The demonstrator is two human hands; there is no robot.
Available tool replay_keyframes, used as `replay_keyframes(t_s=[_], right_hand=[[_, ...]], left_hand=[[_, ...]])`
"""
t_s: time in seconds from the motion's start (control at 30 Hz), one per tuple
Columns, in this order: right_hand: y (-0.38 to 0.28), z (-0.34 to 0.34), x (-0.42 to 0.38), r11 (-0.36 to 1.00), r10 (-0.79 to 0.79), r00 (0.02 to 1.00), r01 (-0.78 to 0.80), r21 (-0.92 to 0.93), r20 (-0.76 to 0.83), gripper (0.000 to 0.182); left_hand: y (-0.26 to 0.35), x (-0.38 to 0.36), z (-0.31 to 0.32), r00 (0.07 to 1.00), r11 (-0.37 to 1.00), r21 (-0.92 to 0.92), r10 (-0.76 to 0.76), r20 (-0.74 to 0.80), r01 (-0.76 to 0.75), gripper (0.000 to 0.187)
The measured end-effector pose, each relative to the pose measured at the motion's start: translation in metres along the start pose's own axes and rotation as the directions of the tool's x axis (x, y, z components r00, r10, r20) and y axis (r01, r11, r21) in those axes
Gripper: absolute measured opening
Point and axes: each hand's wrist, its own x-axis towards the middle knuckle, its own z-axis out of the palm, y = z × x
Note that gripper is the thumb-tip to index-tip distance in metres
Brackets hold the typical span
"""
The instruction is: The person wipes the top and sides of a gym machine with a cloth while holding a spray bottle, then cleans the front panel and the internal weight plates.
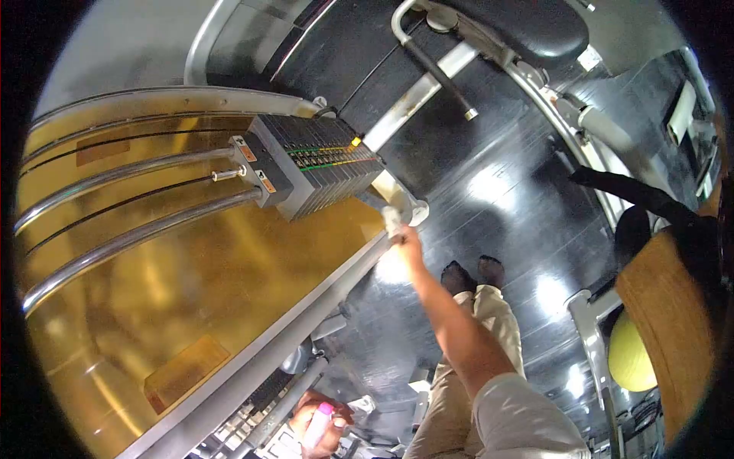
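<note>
My right hand (408, 246) is stretched out with its fingers closed around a white cloth (392, 222), at the lower corner of a machine's pale metal frame (329, 277). Beside it is the frame's clear yellowish panel (229, 283). Behind the panel sits a stack of dark weight plates (317, 164) on metal guide rods (138, 243). Low in the view, my left hand (330, 437) holds a bottle (316, 430) with a pink top. Its fingers are wrapped round the bottle.
A padded black seat (527, 30) and a bar with a dark grip (436, 73) are at the top. My feet (459, 278) stand on the shiny dark floor (505, 222). At the right are a black strap (634, 191), a brown pad (665, 306) and a yellow-green round object (631, 353).
</note>
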Motion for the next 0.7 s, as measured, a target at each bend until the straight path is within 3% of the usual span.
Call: replay_keyframes(t_s=[0.07,0.1,0.17,0.2,0.33,0.4,0.47,0.53,0.6,0.7], right_hand=[[-0.061,0.012,-0.064,0.973,-0.215,0.977,0.214,0.083,0.005,0.046],[-0.104,0.016,-0.097,0.934,-0.355,0.934,0.356,0.024,-0.036,0.047],[-0.179,0.018,-0.153,0.856,-0.516,0.857,0.514,-0.052,-0.018,0.052],[-0.206,0.022,-0.174,0.842,-0.540,0.842,0.539,-0.024,-0.023,0.053],[-0.315,0.041,-0.248,0.678,-0.726,0.687,0.713,0.179,0.012,0.050],[-0.381,0.035,-0.278,0.612,-0.781,0.618,0.730,0.303,0.090,0.049],[-0.382,0.040,-0.277,0.543,-0.838,0.542,0.815,0.200,0.064,0.047],[-0.350,0.043,-0.265,0.486,-0.873,0.476,0.868,0.106,0.106,0.044],[-0.321,0.042,-0.241,0.582,-0.814,0.576,0.806,0.110,0.077,0.019],[-0.308,0.035,-0.229,0.821,-0.565,0.812,0.534,0.203,0.147,0.015]], left_hand=[[0.027,0.000,0.011,0.990,0.985,-0.170,-0.030,-0.139,0.006,0.017],[0.034,-0.001,0.011,0.988,0.976,-0.216,-0.014,-0.154,-0.019,0.017],[0.042,-0.006,-0.001,0.988,0.973,-0.187,0.115,-0.103,-0.133,0.032],[0.064,-0.005,-0.001,0.985,0.938,-0.320,0.091,-0.149,-0.135,0.032],[0.113,-0.023,-0.040,0.971,0.930,-0.297,0.172,-0.166,-0.215,0.036],[0.135,-0.034,-0.057,0.949,0.915,-0.278,0.238,-0.209,-0.291,0.025],[0.151,-0.047,-0.078,0.923,0.925,-0.167,0.296,-0.245,-0.340,0.020],[0.161,-0.062,-0.094,0.919,0.909,-0.231,0.281,-0.278,-0.348,0.031],[0.164,-0.076,-0.112,0.897,0.892,-0.229,0.313,-0.311,-0.390,0.037],[0.184,-0.099,-0.130,0.856,0.853,-0.250,0.349,-0.382,-0.459,0.036]])
